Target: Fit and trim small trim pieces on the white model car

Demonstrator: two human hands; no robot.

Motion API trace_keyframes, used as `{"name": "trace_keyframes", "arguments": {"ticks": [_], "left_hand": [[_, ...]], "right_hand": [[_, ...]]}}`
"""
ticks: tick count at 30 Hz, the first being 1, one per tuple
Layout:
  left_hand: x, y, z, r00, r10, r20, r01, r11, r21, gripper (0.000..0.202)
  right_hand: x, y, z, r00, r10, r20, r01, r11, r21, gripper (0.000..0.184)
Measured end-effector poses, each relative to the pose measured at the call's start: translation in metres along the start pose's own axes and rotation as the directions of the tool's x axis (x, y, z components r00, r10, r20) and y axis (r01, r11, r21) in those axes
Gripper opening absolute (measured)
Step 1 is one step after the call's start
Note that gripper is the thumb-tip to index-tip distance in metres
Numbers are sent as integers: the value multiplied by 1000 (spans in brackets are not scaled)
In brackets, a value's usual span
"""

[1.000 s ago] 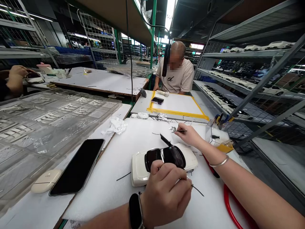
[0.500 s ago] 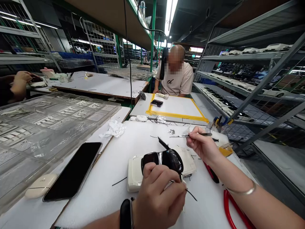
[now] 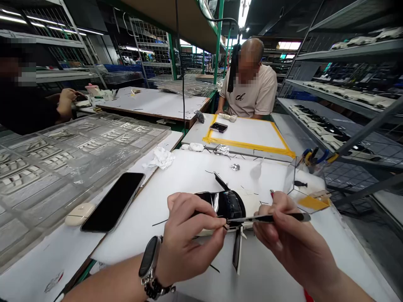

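A cream model car (image 3: 248, 199) with a black roof (image 3: 231, 201) sits on the white worktop, partly hidden behind my hands. Its doors stand open, the near door (image 3: 237, 251) pointing toward me and the far door (image 3: 221, 181) pointing away. My left hand (image 3: 197, 235) is closed in a pinch in front of the car, with a small dark piece (image 3: 225, 227) showing at the fingertips. In my right hand (image 3: 283, 226) is a pair of tweezers (image 3: 264, 218), held level, their tips beside my left fingertips.
Thin black strips (image 3: 215, 268) lie on the worktop. To the left are a phone (image 3: 113, 203), a cream case (image 3: 79, 214), crumpled tissue (image 3: 162, 158) and clear trays (image 3: 94, 167). A clear holder (image 3: 307, 184) stands right. A co-worker (image 3: 248, 84) sits opposite; another person (image 3: 28, 92) works left.
My right hand has brought the tweezers down and toward me, to my left fingertips. My left hand has risen and shifted left from the car's near side. The view has turned left.
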State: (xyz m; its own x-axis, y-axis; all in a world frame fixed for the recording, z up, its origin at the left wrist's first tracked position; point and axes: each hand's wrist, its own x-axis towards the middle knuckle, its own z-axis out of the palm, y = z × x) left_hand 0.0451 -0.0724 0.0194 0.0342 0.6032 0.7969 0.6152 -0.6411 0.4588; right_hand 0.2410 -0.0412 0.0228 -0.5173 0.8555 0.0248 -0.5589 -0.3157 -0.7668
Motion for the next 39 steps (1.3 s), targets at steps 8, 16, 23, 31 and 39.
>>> {"name": "trace_keyframes", "arguments": {"ticks": [8,16,23,31,39], "left_hand": [[-3,-5,-2,999,-18,-40,15,996,-82,15],[-2,-4,-2,999,-25,-28,22,995,-94,14],[-2,-3,-2,999,-39,-21,37,995,-89,15],[-2,-1,-3,999,-42,-24,40,996,-77,16],[-2,-2,-3,999,-46,-27,44,995,-85,15]], "right_hand": [[-6,9,-2,1000,-9,-9,8,998,-54,13],[-6,8,-2,999,-40,-25,38,995,-92,12],[-6,10,-2,1000,4,-22,-6,997,-80,15],[-6,9,-3,1000,3,-28,-5,996,-85,16],[-6,5,5,982,73,-174,-89,993,-84,24]]}}
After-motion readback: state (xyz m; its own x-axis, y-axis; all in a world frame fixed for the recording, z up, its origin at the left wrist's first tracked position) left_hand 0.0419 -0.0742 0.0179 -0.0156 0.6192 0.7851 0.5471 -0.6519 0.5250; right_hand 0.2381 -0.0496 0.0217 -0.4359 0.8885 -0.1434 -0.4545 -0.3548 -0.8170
